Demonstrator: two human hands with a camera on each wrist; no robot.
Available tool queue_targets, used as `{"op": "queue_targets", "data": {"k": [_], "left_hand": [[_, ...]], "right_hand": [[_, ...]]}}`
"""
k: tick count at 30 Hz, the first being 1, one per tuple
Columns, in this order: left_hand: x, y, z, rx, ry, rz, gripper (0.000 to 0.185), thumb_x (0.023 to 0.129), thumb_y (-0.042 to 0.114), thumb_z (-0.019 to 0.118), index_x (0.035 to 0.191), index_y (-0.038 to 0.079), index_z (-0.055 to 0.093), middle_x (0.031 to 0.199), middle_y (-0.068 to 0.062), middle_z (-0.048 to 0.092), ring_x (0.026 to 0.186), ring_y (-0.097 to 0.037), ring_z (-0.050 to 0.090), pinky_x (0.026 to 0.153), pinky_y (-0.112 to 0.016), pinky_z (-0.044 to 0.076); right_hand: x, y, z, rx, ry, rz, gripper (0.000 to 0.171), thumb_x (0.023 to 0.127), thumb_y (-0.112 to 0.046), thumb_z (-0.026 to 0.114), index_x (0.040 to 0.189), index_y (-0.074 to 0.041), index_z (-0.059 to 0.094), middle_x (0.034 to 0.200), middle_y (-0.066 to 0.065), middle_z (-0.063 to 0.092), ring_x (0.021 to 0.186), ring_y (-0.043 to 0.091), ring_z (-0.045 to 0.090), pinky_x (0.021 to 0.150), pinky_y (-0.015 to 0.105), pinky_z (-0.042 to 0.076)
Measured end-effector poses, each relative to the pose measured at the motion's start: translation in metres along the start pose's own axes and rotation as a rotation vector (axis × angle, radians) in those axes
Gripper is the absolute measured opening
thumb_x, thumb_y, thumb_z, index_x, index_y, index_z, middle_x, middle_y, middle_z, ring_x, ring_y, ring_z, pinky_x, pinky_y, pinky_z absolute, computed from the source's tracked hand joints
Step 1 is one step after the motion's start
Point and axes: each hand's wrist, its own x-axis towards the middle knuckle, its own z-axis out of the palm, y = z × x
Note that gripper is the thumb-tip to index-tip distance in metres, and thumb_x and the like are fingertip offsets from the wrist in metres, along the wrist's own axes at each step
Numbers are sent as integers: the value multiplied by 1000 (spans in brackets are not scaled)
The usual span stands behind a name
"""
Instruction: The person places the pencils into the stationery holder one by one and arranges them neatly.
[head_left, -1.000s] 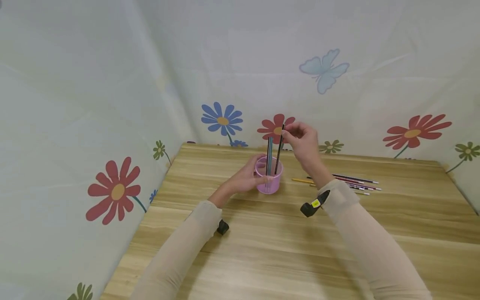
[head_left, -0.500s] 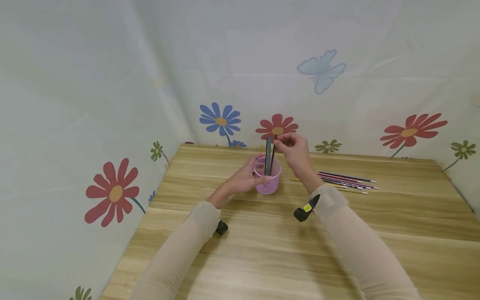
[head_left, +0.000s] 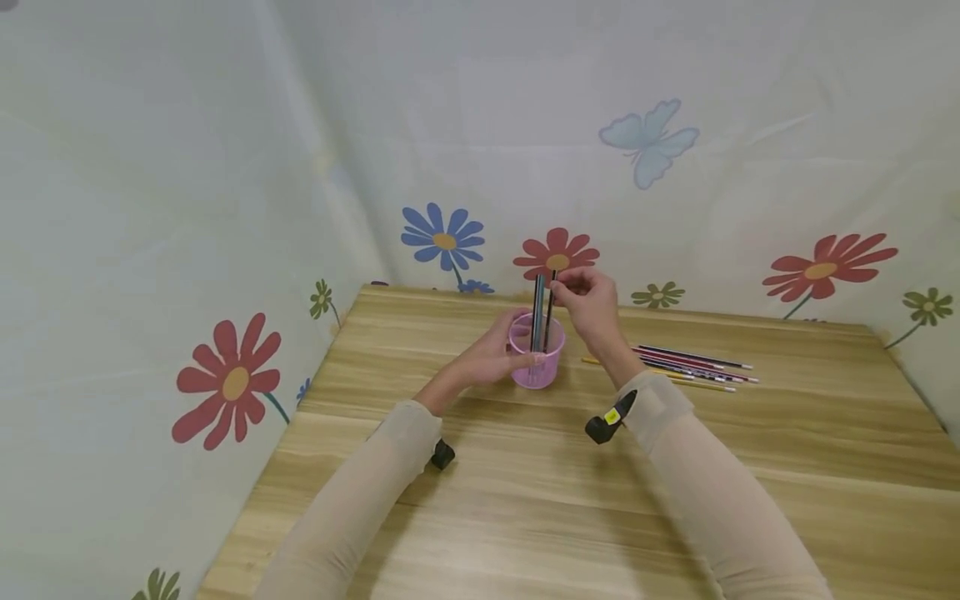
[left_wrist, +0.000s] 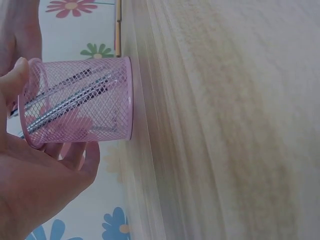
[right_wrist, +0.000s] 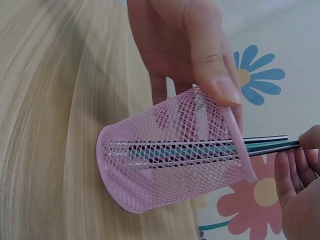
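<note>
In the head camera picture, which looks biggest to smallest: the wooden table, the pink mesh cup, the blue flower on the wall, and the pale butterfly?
1. wooden table, by far.
2. pale butterfly.
3. blue flower, only slightly smaller than the butterfly; unsure.
4. pink mesh cup, held by the left hand.

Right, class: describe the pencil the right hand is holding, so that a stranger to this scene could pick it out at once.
Start at the wooden table and find the pink mesh cup near its far edge, held by the left hand. Pencils stand in it. The one meant is the dark pencil on the right, its top pinched by the right hand; the loose pencils lie flat on the table.
</note>
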Motion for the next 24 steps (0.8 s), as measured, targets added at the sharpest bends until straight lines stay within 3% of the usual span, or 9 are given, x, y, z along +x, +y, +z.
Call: {"op": "queue_targets", "data": {"k": [4,11,24], "left_hand": [[-3,1,0,2,-2,-22,89,97,31,79,163,8,24,162,-16,38,147,-32,44,117,-47,45],[1,1,-2,-8,-10,-9,90,97,30,79,164,7,23,164,-16,35,148,-36,43,118,-50,43],[2,0,-2,-23,-4,-30,89,95,37,81,163,14,28,160,-13,42,147,-30,45,117,-49,44]], "right_hand": [[-2,3,2,-43,-9,6,19,101,-9,73,115,3,69,104,11,70,89,20,67,86,34,62],[0,7,5,-57,-9,8,22,101,-7,72,118,6,67,107,13,69,91,20,67,83,27,61],[2,16,-3,-178,-68,-42,20,101,-14,73,113,2,70,104,14,70,92,22,66,78,22,56]]}}
